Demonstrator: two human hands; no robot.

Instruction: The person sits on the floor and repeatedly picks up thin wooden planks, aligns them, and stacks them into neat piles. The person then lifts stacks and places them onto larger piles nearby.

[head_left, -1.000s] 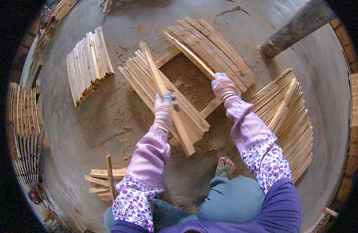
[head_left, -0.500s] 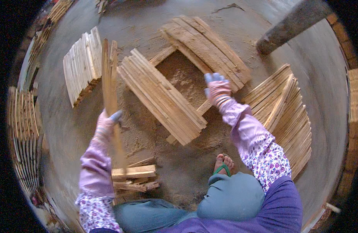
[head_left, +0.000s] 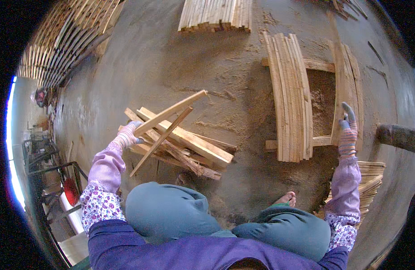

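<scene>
Dusty concrete floor (head_left: 171,67) (sawdust-strewn), daylight along the left edge, stacked slats (head_left: 63,40) beyond.

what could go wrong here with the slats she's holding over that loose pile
1. The left hand grips two long slats near one end only, so they may twist or slip out of the glove.
2. The loose pile under them lies criss-crossed; slats landing there could slide or tip off.
3. A bare foot rests on the floor close to the wood, so a sliding piece might hit it.
</scene>
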